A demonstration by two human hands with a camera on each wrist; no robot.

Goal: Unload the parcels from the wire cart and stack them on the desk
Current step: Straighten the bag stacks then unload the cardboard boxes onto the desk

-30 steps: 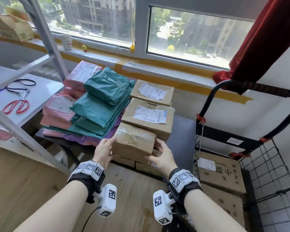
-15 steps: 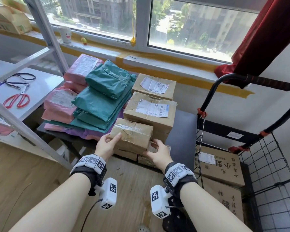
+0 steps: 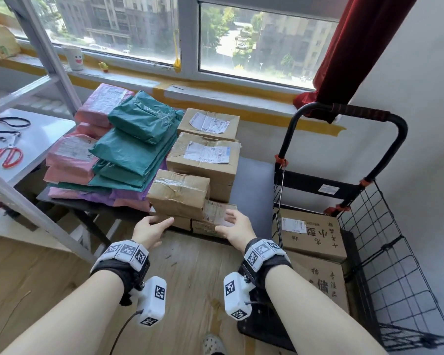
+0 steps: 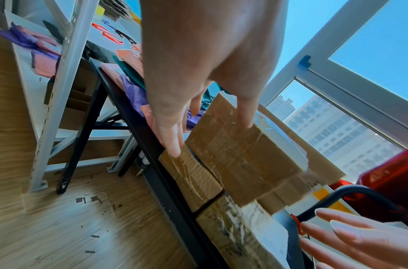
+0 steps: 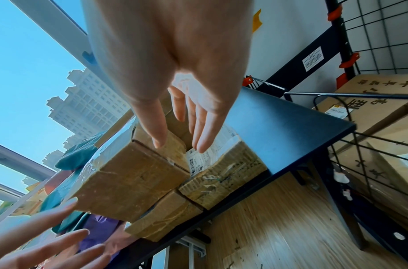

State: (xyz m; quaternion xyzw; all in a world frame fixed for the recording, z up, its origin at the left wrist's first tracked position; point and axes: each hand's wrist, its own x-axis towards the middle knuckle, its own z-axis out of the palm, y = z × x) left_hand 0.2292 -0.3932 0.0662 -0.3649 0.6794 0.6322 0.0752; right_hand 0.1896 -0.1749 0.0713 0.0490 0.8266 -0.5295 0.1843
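Small taped box (image 3: 178, 193) stacked at surface (image 3: 251, 175) front, left hand (image 3: 149, 230) at 7 o'clock, right hand (image 3: 235, 226) at 4 o'clock, both grips released.

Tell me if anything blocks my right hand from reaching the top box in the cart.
Nothing visible does. The right hand is open by the desk's front edge, and the top box sits uncovered in the wire cart just to its right. Only the cart's thin wire rim at the desk side stands between them, so reach over it.
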